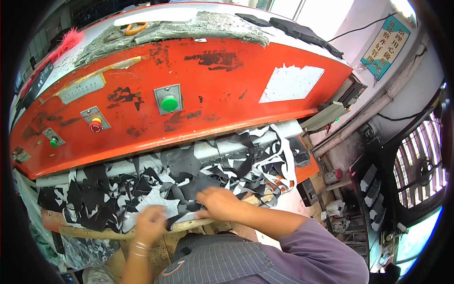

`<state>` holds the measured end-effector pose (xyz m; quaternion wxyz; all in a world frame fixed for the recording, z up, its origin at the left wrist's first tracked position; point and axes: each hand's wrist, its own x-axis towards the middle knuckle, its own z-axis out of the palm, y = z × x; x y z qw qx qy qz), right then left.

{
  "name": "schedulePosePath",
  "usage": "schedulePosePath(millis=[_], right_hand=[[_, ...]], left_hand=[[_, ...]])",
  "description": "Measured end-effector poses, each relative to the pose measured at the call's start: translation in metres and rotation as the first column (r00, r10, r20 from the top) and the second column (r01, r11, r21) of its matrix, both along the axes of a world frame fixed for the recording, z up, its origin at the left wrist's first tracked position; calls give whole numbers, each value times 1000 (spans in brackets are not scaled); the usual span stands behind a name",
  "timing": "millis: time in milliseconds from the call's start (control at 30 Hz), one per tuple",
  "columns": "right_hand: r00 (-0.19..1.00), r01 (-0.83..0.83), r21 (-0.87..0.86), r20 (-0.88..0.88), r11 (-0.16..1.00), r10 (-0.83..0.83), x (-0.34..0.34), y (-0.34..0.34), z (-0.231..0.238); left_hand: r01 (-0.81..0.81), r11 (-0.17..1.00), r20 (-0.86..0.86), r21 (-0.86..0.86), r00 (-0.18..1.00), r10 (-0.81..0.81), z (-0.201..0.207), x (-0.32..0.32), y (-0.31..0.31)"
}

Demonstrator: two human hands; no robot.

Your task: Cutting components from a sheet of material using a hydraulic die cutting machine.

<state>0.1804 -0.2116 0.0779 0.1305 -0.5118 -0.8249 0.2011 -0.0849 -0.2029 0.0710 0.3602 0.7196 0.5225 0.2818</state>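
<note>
A tangled heap of black and white sheet offcuts [184, 163], perhaps leather or fabric, covers the work ledge in front of me. My left hand [150, 225] is at the heap's near edge, beside a pale grey-white offcut [158, 202]. Motion smears its fingers, so its grip does not show. My right hand [220, 202] reaches in from the right, its fingers curled and its thumb low against a dark offcut [193, 207] at the near edge. Between the two hands lies a narrow black strip [175, 220].
Behind the heap rises a red machine front [217, 94] with a large green button [169, 103] and a red knob [96, 125]. A wooden board edge [94, 233] borders the ledge nearest me. Stacked black sheets [302, 33] lie on top; a shelf rack [373, 199] stands right.
</note>
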Motion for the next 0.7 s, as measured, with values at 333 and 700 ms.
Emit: schedulePosePath(millis=[333, 700], right_hand=[[980, 79, 210, 160, 974, -114, 13, -39, -46], [918, 394, -105, -8, 913, -397, 89, 96, 8]], left_hand=[[76, 929, -232, 361, 973, 10, -46, 88, -35], [243, 915, -362, -321, 861, -356, 17, 88, 35]])
